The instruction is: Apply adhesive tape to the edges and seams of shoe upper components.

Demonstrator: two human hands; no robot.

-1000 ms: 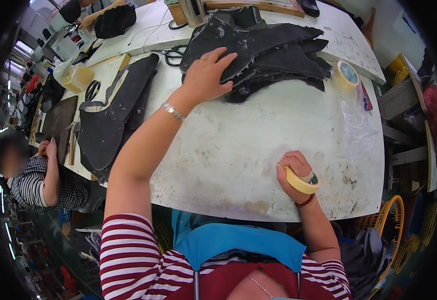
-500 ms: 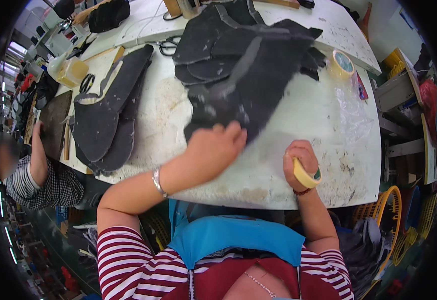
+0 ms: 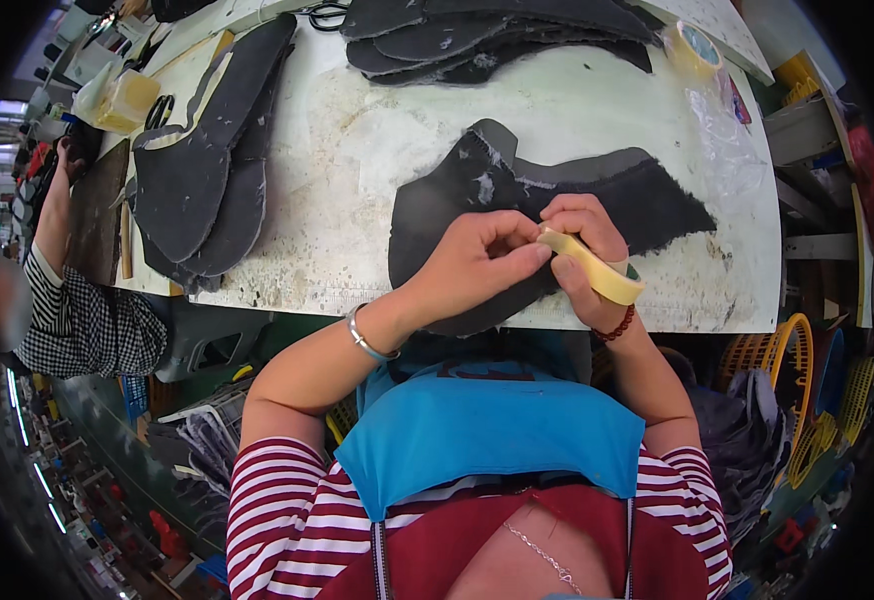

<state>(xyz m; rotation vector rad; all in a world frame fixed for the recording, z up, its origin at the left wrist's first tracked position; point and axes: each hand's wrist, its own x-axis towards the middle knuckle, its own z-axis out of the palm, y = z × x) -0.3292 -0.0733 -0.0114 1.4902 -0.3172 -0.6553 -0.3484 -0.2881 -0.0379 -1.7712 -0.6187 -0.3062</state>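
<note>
A dark grey cut fabric piece with frayed edges lies on the white table in front of me, its near edge under my hands. My right hand is closed around a roll of cream masking tape. Thumb and fingers of my left hand pinch together right at the roll, by the tape's end. How much tape is pulled off is hidden by the fingers.
More dark pieces are stacked at the far side and at the left. A second tape roll sits far right beside clear plastic film. A yellowish container stands far left. Another person sits at left.
One dark piece has come from the far stack to the near table. My left hand has let go of it and moved right to the tape roll; my right hand has risen over the piece.
</note>
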